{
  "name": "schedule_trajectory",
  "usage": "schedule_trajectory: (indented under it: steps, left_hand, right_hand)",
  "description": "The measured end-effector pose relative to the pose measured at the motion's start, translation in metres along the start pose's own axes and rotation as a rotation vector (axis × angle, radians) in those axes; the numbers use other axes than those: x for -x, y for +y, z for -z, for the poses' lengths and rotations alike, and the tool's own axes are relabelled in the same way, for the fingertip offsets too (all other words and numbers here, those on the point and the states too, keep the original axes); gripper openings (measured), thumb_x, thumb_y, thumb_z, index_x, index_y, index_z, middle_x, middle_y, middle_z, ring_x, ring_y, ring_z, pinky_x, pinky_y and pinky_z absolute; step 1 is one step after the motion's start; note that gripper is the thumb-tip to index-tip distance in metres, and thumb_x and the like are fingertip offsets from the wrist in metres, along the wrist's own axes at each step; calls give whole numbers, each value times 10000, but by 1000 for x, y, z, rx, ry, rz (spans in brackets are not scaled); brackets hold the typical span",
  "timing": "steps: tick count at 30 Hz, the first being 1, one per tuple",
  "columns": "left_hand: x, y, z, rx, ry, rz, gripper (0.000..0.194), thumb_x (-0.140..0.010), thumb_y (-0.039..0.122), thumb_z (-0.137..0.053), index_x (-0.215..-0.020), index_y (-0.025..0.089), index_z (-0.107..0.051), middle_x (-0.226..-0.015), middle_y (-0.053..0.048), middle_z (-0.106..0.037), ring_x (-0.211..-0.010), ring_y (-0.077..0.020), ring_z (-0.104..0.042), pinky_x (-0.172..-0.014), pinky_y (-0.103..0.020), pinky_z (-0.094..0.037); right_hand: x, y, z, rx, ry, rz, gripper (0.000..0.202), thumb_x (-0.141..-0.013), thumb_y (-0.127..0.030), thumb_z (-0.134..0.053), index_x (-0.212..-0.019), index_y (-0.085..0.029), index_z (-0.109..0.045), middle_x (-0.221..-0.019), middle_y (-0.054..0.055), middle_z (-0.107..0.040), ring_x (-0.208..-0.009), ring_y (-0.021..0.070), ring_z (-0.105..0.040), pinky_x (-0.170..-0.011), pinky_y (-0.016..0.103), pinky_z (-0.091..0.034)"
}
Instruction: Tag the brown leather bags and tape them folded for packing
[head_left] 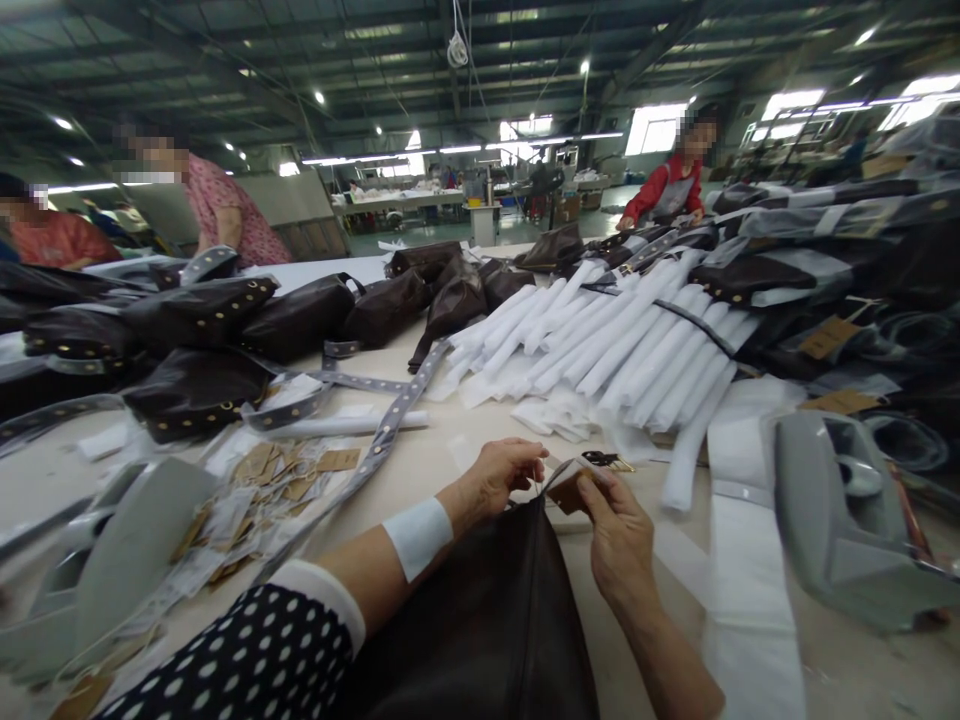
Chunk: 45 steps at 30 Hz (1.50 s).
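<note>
A dark brown leather bag (487,620) stands in front of me, its top corner between my two hands. My right hand (621,530) pinches a brown hang tag (568,489), with a whitish piece against it, beside that corner. At the same corner, my left hand (499,475) has its fingers drawn together on what looks like the tag's thin string. A white patch (418,537) is wrapped on my left forearm. Just beyond the tag lies a small dark item with gold-coloured metal (609,460), too small to name.
Tape dispensers stand at left (112,560) and right (844,520). Loose hang tags (262,480) lie left, near a studded strap (390,425). White rolls (622,340) are piled ahead; brown bags (300,318) lie behind. Co-workers, one in red sleeves (645,205), stand across the table.
</note>
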<state>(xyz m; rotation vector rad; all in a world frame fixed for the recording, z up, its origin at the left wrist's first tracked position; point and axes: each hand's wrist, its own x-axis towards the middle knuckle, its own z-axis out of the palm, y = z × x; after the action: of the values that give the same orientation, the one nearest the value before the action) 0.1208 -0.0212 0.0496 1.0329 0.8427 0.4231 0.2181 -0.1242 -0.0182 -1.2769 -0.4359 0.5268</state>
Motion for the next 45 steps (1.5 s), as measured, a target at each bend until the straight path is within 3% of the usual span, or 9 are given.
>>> schedule_trajectory:
  steps: [3, 9, 16, 21, 24, 29, 37, 43, 45]
  left_hand:
    - [-1, -1, 2, 37, -31, 27, 185, -566, 197, -557, -726, 110, -585, -618, -9, -574, -449, -72, -478, -434, -195, -264]
    - [-2, -6, 7, 24, -40, 1, 310, -478, 78, -575, -781, 97, -642, -584, -4, -590, -475, -97, -545, -459, -189, -329]
    - [2, -6, 10, -43, -87, -37, 391, -485, 180, -724, -866, 107, -669, -558, 2, -594, -459, -102, -526, -456, -197, -350]
    - [1, -3, 8, -172, -113, -180, 310, -499, 187, -744, -798, 121, -691, -557, 34, -579, -459, -58, -450, -436, -165, -290]
    - [1, -2, 9, -186, -140, -196, 327, -494, 211, -771, -794, 120, -679, -578, 35, -582, -473, -61, -452, -449, -166, -294]
    - [-1, -3, 11, -236, -139, -203, 347, -528, 268, -757, -834, 123, -683, -605, 17, -589, -492, -72, -457, -476, -179, -309]
    - [-5, -5, 12, -303, -123, -245, 298, -523, 148, -676, -820, 120, -678, -654, 13, -599, -574, -95, -499, -553, -199, -367]
    - [-6, -7, 4, -349, -60, -334, 125, -528, 82, -623, -642, 125, -597, -583, 50, -525, -570, -78, -432, -547, -187, -320]
    - [-5, -6, 2, -361, -41, -356, 96, -522, 55, -583, -574, 130, -550, -546, 61, -484, -553, -71, -402, -531, -180, -300]
  right_hand:
    - [-15, 4, 3, 38, -101, 12, 420, -654, -507, -698, -935, -195, -674, -891, 43, -681, -843, 214, -611, -796, 382, -497]
    - [-37, -16, 4, 166, -483, -64, 309, -615, -390, -752, -839, -187, -692, -800, 30, -685, -745, 191, -613, -710, 324, -495]
    - [-47, -41, -9, 178, -765, -239, 387, -577, -394, -740, -851, -194, -555, -723, 17, -680, -619, 186, -632, -596, 313, -482]
    - [-49, -41, -11, 409, -651, -84, 311, -569, -360, -701, -751, -206, -502, -508, -68, -537, -467, 120, -488, -470, 243, -360]
    - [-49, -37, -10, 412, -620, -65, 322, -576, -361, -694, -782, -205, -502, -496, -78, -519, -466, 116, -458, -470, 241, -339]
    - [-37, -19, -13, 242, -586, -104, 302, -681, -404, -641, -887, -210, -534, -716, -11, -636, -678, 184, -592, -607, 302, -459]
    - [-18, 9, -15, 304, -388, 133, 554, -684, -249, -530, -1238, -227, -543, -1028, 58, -649, -961, 245, -599, -830, 425, -498]
    - [-16, -5, -15, 173, -497, -17, 646, -673, -210, -545, -1316, -236, -492, -1084, 49, -650, -934, 237, -619, -788, 404, -530]
    - [-18, -11, -13, 178, -532, 13, 617, -696, -217, -568, -1308, -253, -502, -1134, 45, -633, -953, 231, -617, -810, 398, -527]
